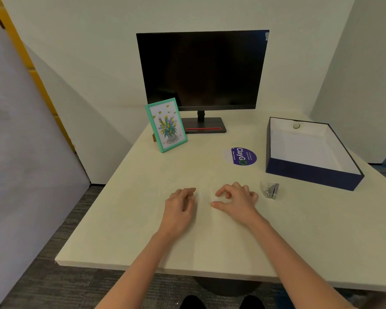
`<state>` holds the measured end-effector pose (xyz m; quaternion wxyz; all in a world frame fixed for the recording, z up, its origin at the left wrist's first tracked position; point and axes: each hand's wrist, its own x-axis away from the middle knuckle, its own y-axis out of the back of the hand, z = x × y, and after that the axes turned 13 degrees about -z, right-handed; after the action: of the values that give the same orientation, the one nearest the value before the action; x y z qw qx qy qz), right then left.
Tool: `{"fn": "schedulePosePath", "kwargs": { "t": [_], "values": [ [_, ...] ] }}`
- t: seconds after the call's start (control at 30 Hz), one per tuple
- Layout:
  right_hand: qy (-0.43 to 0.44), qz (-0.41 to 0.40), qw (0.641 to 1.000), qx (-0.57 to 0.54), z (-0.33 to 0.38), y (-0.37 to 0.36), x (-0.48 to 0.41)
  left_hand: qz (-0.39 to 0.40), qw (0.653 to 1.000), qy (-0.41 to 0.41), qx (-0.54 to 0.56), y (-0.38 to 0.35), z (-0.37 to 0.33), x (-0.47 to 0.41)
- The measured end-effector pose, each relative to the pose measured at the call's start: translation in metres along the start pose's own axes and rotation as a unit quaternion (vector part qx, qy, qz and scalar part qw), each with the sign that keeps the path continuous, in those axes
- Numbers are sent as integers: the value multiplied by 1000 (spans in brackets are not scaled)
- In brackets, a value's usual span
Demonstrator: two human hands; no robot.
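Apparently the reach is not yet begun: left hand point(180, 205) and right hand point(236, 200) are rested on the counter point(129, 224), each grip loosely curled, any pinch impossible to tell, and the small metal stapler point(270, 190) lying just beside the right hand is to be grasped next.

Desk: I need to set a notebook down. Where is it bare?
Barest is the desk's left half, between the picture frame and the left hand. The near right corner, this side of the navy box and the small silver stapler, is free too. Crowded: between right hand, stapler and box.
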<state>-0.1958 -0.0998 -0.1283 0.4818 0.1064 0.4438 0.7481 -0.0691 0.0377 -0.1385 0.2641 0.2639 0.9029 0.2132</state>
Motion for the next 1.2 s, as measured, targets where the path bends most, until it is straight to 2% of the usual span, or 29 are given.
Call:
{"fn": "schedulePosePath", "kwargs": {
  "t": [0.3, 0.57, 0.73, 0.97, 1.2],
  "values": [
    [17, 44, 998, -29, -1, 4, -15, -5, 1000, 9, -11, -2, 2, -1],
    [19, 85, 996, 6, 2, 4, -19, -19, 990, 27, -133, -13, -4, -9],
    [23, 56, 998, -3, -4, 1, -15, 13, 978, -46, -201, -30, -15, -13],
    [-5, 33, 998, -53, -18, 11, -12, 51, 970, -142, -190, -41, -21, -5],
    [-9, 24, 998, -54, -24, 15, -5, 69, 975, -106, -182, -40, -39, -10]
  ]
}}
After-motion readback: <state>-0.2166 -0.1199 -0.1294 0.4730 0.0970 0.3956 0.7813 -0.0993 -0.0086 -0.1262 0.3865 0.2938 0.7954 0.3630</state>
